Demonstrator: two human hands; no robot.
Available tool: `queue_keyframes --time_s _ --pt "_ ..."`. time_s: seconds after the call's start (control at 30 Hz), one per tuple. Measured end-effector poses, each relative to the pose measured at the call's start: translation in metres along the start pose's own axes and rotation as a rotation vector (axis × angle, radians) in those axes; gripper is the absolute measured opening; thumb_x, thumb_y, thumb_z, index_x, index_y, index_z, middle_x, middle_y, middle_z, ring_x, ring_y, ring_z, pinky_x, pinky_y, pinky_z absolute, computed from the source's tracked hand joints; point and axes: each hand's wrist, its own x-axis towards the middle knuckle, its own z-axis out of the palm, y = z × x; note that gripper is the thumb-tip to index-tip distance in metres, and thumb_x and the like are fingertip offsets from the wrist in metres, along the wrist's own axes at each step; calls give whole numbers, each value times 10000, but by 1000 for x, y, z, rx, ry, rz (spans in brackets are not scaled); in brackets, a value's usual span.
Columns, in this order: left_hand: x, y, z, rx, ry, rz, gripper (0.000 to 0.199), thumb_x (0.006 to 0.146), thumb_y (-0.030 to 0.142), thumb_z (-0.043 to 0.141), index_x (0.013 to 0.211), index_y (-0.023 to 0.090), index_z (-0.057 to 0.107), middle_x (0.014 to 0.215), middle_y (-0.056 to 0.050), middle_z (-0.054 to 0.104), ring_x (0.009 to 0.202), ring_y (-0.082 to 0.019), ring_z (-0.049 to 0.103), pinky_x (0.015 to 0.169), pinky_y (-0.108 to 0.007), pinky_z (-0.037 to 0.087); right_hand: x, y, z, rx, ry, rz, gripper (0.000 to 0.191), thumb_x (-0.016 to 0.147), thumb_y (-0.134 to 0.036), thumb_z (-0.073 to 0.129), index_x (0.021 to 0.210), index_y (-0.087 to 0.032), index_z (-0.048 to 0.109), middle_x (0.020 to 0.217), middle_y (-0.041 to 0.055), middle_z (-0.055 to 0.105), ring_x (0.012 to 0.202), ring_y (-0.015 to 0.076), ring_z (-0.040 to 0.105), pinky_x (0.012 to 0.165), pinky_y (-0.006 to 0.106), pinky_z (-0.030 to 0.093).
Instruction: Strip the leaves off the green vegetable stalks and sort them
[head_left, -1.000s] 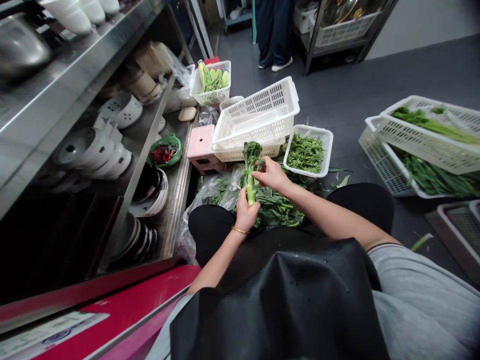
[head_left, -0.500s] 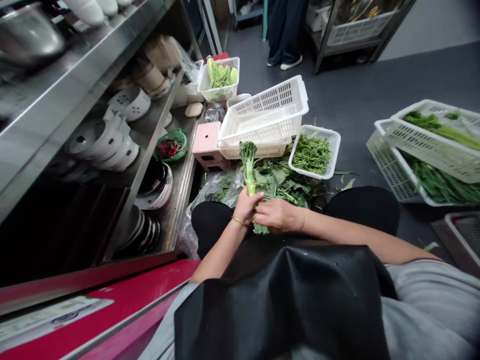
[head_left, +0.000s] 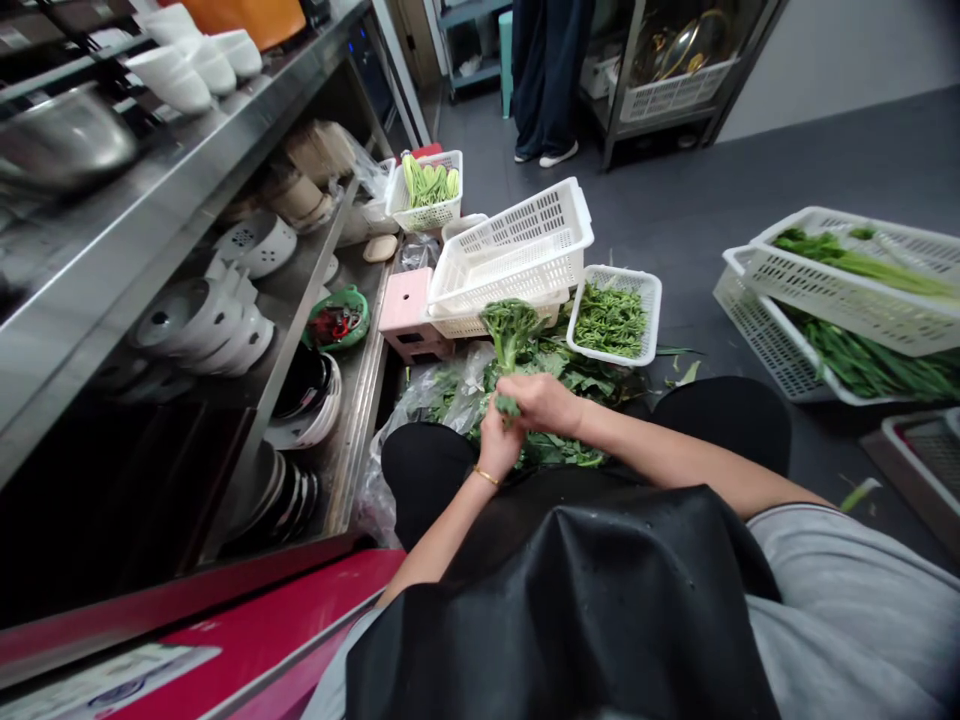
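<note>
Over my lap a green broccoli stalk (head_left: 511, 325) stands upright, its head pointing away from me. My left hand (head_left: 498, 442), with a gold bracelet at the wrist, is closed low around the stalk. My right hand (head_left: 546, 403) is closed against the stalk just above, its fingers touching the left hand. A small green leafy bit (head_left: 508, 406) shows between the two hands; the lower stalk is hidden by them. Beneath lies a heap of broad green leaves (head_left: 566, 450) on clear plastic (head_left: 420, 400). Beyond it sits a white basket (head_left: 654, 330) of thin green stems.
White crates (head_left: 517, 240) lean by a pink stool (head_left: 405, 310). A metal shelf (head_left: 367, 390) with bowls and a green basket (head_left: 352, 318) runs along the left. At right stand crates of greens (head_left: 862, 300). A person's legs (head_left: 551, 80) are at the back.
My right hand has moved up from the lower end of the stalk to its upper part. The broccoli head has turned and shows broader. The camera view has shifted slightly.
</note>
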Motion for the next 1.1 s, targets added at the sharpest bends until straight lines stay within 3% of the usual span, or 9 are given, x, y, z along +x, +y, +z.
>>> queue_keyframes --time_s 0.1,0.27,0.4,0.5,0.7,0.8,0.9,1.0,1.1 --pt "6 3 -6 -315 -58 -186 205 679 212 600 873 165 553 720 -6 564 641 -136 527 642 -259 437 -19 -10 0 217 -87 -241 110 775 -274 547 840 -193 584 838 60 648 741 165 579 673 265 452" --pt "5 3 -9 -277 -119 -296 168 691 243 556 829 199 473 570 61 462 448 -103 424 493 -221 353 -6 10 -12 490 335 257 218 859 -296 453 895 -145 607 720 36 631 631 139 575 633 249 457" --pt "3 2 -7 238 18 -31 131 669 169 563 744 196 459 713 2 469 687 -164 498 677 -283 422 23 26 -22 242 383 426 198 824 -307 557 832 -125 634 776 90 658 758 195 616 725 284 459" --pt "1 -1 -5 441 134 87 196 692 117 524 880 173 511 921 -86 496 903 -234 519 794 -348 433 35 30 -30 178 332 490 255 820 -371 588 781 -122 632 733 106 649 749 218 620 706 296 459" --pt "-6 -3 3 239 37 91 492 756 207 561 1239 169 475 1234 -174 472 1162 -293 473 911 -402 420 33 37 -26 232 341 527 289 729 -395 658 617 -142 575 562 29 559 591 156 544 576 247 403" --pt "2 0 1 -241 -142 -149 443 713 318 618 1128 188 530 978 -106 599 981 -268 583 799 -386 480 22 32 -10 286 321 355 204 743 -314 608 635 -152 548 566 -11 539 547 107 484 546 216 365" --pt "12 5 -4 -687 -288 -440 250 700 393 570 816 175 535 612 -20 530 620 -201 587 605 -355 494 10 24 5 281 244 143 185 798 -316 538 694 -163 538 618 -7 560 553 96 479 550 206 362" --pt "14 9 -6 -844 -246 -577 226 691 384 560 671 183 458 521 6 457 481 -146 503 520 -317 466 1 21 8 49 258 -19 216 845 -339 476 728 -166 532 669 49 579 591 138 502 543 247 350" --pt "12 13 -6 -888 -226 -599 191 685 345 599 722 187 497 566 3 478 494 -132 490 494 -281 445 -13 17 9 -145 269 -239 232 863 -345 450 748 -167 542 662 73 559 593 172 493 529 290 333"
